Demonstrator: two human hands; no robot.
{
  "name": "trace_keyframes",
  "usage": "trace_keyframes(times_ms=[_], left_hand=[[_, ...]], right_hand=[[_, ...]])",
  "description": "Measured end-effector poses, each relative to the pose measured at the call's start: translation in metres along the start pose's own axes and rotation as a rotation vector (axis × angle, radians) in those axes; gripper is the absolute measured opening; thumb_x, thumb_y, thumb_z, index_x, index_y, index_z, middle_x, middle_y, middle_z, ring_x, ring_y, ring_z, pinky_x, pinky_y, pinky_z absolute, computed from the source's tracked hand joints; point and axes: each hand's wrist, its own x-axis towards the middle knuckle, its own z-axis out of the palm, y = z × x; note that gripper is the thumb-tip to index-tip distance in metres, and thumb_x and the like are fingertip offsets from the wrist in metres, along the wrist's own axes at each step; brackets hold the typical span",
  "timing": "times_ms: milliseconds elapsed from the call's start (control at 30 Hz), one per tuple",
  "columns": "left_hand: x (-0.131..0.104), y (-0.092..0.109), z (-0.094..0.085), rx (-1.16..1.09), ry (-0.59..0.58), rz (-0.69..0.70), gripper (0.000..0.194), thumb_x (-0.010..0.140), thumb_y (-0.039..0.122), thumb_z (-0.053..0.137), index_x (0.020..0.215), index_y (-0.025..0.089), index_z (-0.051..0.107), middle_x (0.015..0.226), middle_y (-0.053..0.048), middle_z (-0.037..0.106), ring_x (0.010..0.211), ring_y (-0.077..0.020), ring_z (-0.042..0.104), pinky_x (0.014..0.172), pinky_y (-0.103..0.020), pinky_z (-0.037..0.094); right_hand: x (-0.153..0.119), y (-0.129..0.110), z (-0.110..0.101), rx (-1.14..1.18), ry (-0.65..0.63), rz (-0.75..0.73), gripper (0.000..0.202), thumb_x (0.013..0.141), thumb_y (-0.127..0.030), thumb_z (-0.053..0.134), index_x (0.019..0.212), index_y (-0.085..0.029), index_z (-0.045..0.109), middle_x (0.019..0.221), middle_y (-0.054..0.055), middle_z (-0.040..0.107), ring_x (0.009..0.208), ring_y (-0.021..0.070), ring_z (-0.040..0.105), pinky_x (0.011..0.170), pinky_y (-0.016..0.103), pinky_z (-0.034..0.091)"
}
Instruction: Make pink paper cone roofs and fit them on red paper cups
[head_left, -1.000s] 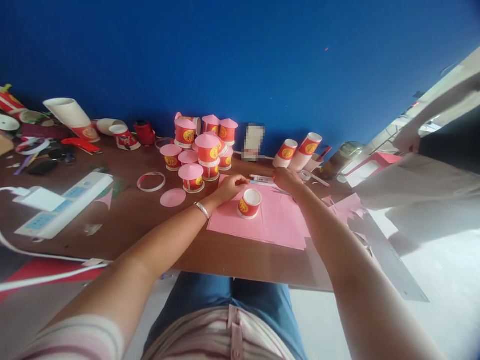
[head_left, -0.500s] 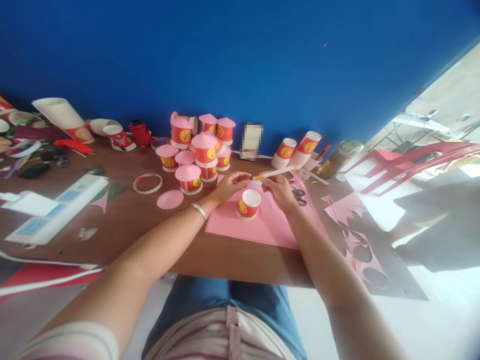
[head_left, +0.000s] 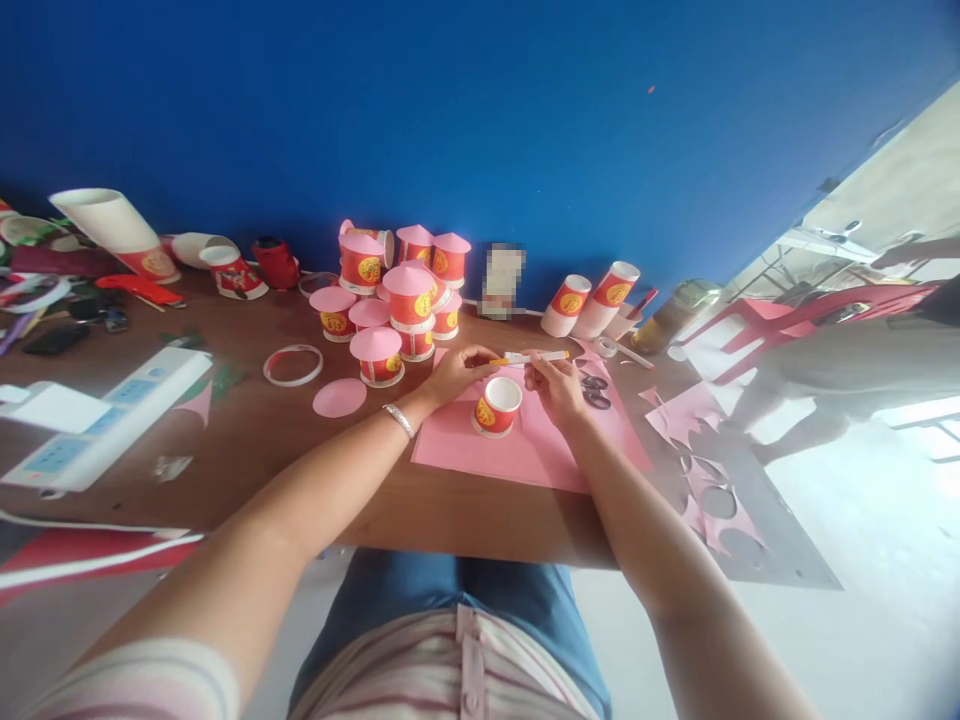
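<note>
A slim white pen-like stick with orange ends [head_left: 553,356] lies nearly level between my hands; I cannot make out its exact kind. My left hand [head_left: 463,374] pinches its left orange end. The fingers of my right hand [head_left: 555,385] are closed round its middle. Just below the stick, a short red and white paper cup [head_left: 498,407] stands upright, its open side up, on pink paper sheets [head_left: 457,455]. Something small and whitish by the stick is too small to name. Black-handled scissors [head_left: 595,390] rest right of my right hand.
Several red cups with pink cone tops [head_left: 376,345] stand at left, beside a pink disc [head_left: 340,398] and a cup ring [head_left: 293,366]. A power strip [head_left: 169,385] lies farther left. Uncut cups [head_left: 568,300], a jar [head_left: 686,305] and pink scraps [head_left: 724,500] are at right. A person's arm [head_left: 840,365] shows beyond.
The stick has turned from slanting up to the right to nearly level, and its left end is now in my left fingers. At right, the other person's arm has moved up.
</note>
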Motion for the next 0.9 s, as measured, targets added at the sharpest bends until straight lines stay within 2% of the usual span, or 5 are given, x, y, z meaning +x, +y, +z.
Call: trace_keyframes(times_ms=[233, 367, 500, 700, 900], left_hand=[[-0.001, -0.009, 0.0, 0.1, -0.009, 0.003, 0.047, 0.084, 0.058, 0.071, 0.103, 0.016, 0.077, 0.096, -0.007, 0.077, 0.08, -0.0166, 0.064, 0.072, -0.028, 0.049], [-0.001, -0.011, -0.006, 0.111, 0.012, -0.014, 0.045, 0.083, 0.058, 0.071, 0.097, 0.015, 0.076, 0.09, -0.006, 0.075, 0.076, -0.0156, 0.063, 0.071, -0.029, 0.05], [-0.002, -0.01, -0.009, 0.208, 0.05, 0.021, 0.034, 0.083, 0.048, 0.073, 0.096, 0.017, 0.077, 0.098, -0.007, 0.077, 0.09, -0.0192, 0.066, 0.083, -0.032, 0.052], [-0.002, -0.007, -0.003, 0.517, -0.013, 0.006, 0.022, 0.08, 0.026, 0.063, 0.092, 0.022, 0.081, 0.097, -0.005, 0.072, 0.089, -0.0195, 0.067, 0.087, -0.034, 0.053], [0.0, -0.008, -0.001, 0.565, 0.01, -0.003, 0.027, 0.08, 0.021, 0.061, 0.1, 0.021, 0.079, 0.097, -0.005, 0.071, 0.091, -0.0196, 0.067, 0.088, -0.033, 0.054]], right_hand=[[-0.002, 0.0, 0.009, 0.059, 0.011, -0.001, 0.038, 0.076, -0.054, 0.08, 0.086, -0.018, 0.072, 0.06, -0.002, 0.064, 0.048, 0.0097, 0.052, 0.047, 0.024, 0.04], [0.004, -0.01, -0.01, 0.137, 0.149, -0.107, 0.037, 0.076, -0.052, 0.081, 0.086, -0.018, 0.07, 0.057, -0.003, 0.063, 0.046, 0.0089, 0.053, 0.043, 0.021, 0.038], [0.007, -0.018, -0.03, 0.201, 0.305, -0.219, 0.035, 0.074, -0.047, 0.084, 0.087, -0.021, 0.065, 0.061, -0.004, 0.064, 0.049, 0.0084, 0.055, 0.047, 0.02, 0.043], [-0.002, -0.017, -0.018, 0.146, 0.217, -0.228, 0.034, 0.077, -0.047, 0.082, 0.092, -0.022, 0.065, 0.067, -0.003, 0.067, 0.053, 0.0105, 0.058, 0.05, 0.023, 0.047], [-0.008, -0.013, -0.009, 0.063, 0.153, -0.174, 0.033, 0.081, -0.049, 0.079, 0.095, -0.022, 0.066, 0.069, -0.002, 0.068, 0.056, 0.0122, 0.059, 0.053, 0.026, 0.049]])
